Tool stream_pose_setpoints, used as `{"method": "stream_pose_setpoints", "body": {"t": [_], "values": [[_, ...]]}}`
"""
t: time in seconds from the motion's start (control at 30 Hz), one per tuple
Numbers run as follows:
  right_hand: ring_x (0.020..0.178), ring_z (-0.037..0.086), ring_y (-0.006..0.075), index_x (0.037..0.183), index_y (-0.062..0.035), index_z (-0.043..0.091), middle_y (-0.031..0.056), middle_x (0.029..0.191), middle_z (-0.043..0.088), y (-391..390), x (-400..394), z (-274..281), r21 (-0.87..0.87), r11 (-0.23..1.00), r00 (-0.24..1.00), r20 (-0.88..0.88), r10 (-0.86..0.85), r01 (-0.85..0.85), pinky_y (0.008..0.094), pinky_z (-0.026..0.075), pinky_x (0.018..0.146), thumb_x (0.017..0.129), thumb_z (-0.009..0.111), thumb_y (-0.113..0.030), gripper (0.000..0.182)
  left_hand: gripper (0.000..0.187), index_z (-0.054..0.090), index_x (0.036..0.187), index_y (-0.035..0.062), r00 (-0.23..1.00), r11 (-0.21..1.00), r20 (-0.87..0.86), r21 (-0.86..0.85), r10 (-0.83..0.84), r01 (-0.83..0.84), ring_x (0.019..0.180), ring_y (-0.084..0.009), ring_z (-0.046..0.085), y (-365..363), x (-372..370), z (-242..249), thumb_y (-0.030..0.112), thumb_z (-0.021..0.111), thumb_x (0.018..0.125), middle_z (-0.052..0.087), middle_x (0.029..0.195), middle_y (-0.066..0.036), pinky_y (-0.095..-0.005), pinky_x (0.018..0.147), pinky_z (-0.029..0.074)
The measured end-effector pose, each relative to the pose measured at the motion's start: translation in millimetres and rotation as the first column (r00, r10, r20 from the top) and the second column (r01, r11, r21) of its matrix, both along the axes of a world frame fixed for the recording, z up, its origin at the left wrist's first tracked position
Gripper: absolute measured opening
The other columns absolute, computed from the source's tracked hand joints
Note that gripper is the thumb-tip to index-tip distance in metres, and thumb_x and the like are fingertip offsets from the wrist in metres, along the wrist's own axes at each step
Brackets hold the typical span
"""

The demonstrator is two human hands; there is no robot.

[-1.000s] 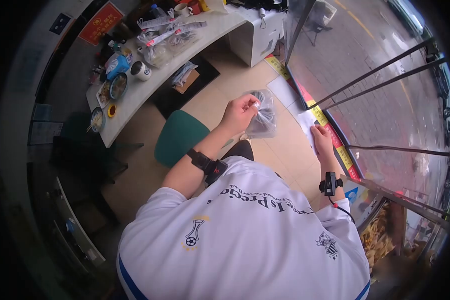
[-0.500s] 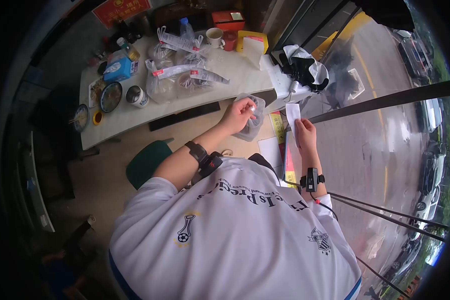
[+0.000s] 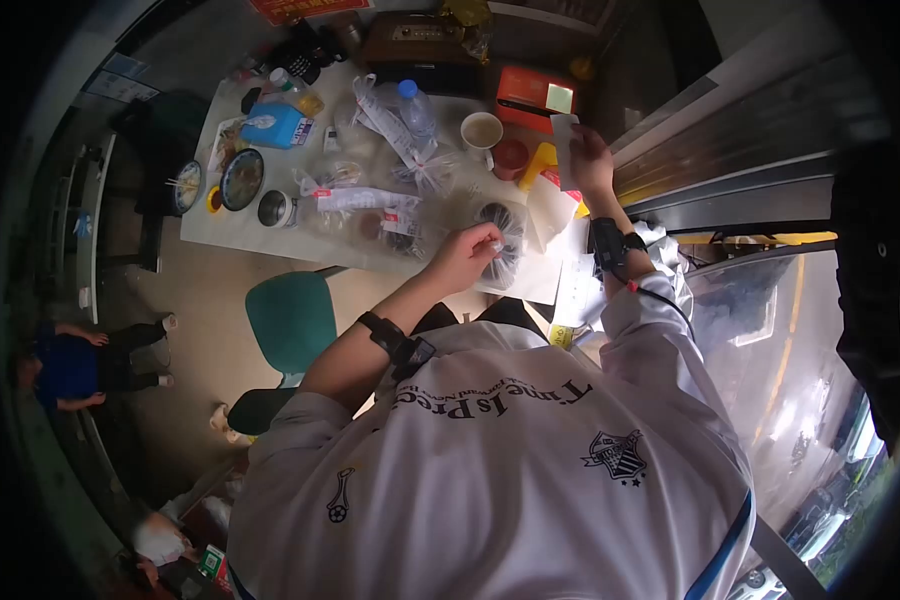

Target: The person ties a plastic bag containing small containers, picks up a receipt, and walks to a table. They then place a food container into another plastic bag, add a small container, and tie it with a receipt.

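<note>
My left hand (image 3: 463,258) is closed, its fingers pinching the gathered top of a clear plastic bag (image 3: 510,262). Something round and dark shows through that bag, at the front right of the table (image 3: 240,233). A narrow white paper slip (image 3: 565,155) is gripped in my right hand (image 3: 592,162), raised near the back right corner. Left of the bag stand several bagged containers, with a long printed receipt (image 3: 355,199) across one. A beige mug (image 3: 482,131) and a red cup (image 3: 511,157) are between them and my right hand.
A red-orange box (image 3: 532,96) lies at the back, beside a water bottle (image 3: 417,112). Leftward are a blue tissue box (image 3: 278,125), a metal cup (image 3: 275,209) and a dark-rimmed bowl (image 3: 241,178). A green chair (image 3: 290,322) stands below the table. People are at the far left.
My view has turned toward the table, away from the street. My left hand has brought the bag from below the edge to the tabletop. My right hand has carried the slip toward the back.
</note>
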State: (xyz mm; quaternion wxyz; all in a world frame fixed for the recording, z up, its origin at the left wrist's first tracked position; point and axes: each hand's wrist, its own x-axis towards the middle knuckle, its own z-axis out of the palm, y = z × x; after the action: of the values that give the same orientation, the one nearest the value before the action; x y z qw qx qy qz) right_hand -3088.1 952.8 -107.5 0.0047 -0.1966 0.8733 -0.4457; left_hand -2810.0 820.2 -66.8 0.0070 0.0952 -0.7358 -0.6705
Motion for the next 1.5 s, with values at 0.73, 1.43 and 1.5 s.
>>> {"method": "stream_pose_setpoints", "body": {"t": [0.73, 1.43, 1.5], "values": [[0.091, 0.065, 0.0478, 0.143, -0.0164, 0.047, 0.0288, 0.102, 0.067, -52.7, -67.2, 3.0, 0.357, 0.916, 0.977, 0.171, 0.127, -0.182, 0.0535, 0.055, 0.082, 0.093, 0.05, -0.024, 0.051, 0.035, 0.059, 0.111, 0.0042, 0.991, 0.915, -0.132, -0.4, 0.001, -0.054, 0.111, -0.0352, 0.055, -14.0, -70.3, 17.4, 0.003, 0.064, 0.076, 0.061, 0.116, -0.015, -0.0412, 0.096, 0.045], [0.081, 0.066, 0.0329, 0.093, -0.008, 0.071, 0.011, 0.09, 0.066, 29.5, 28.9, 55.0, 0.298, 0.849, 0.864, -0.123, 0.488, -0.437, 0.0414, 0.054, 0.075, 0.082, 0.066, -0.013, 0.013, 0.013, 0.068, 0.1, 0.0024, 0.879, 0.894, 0.448, 0.311, 0.162, -0.323, 0.081, -0.0115, 0.058, 8.9, -163.0, -43.2, 0.009, 0.065, 0.089, 0.064, 0.087, -0.002, -0.0262, 0.072, 0.046], [0.078, 0.066, 0.033, 0.092, -0.0086, 0.072, 0.0109, 0.085, 0.065, 27.8, 30.6, 60.7, 0.291, 0.861, 0.866, -0.161, 0.474, -0.417, 0.0421, 0.054, 0.071, 0.084, 0.069, -0.018, 0.013, 0.016, 0.068, 0.102, 0.0008, 0.879, 0.892, 0.438, 0.3, 0.186, -0.339, 0.084, -0.0121, 0.059, 9.7, -159.9, -33.7, 0.011, 0.065, 0.09, 0.066, 0.09, -0.004, -0.0265, 0.077, 0.047]]}}
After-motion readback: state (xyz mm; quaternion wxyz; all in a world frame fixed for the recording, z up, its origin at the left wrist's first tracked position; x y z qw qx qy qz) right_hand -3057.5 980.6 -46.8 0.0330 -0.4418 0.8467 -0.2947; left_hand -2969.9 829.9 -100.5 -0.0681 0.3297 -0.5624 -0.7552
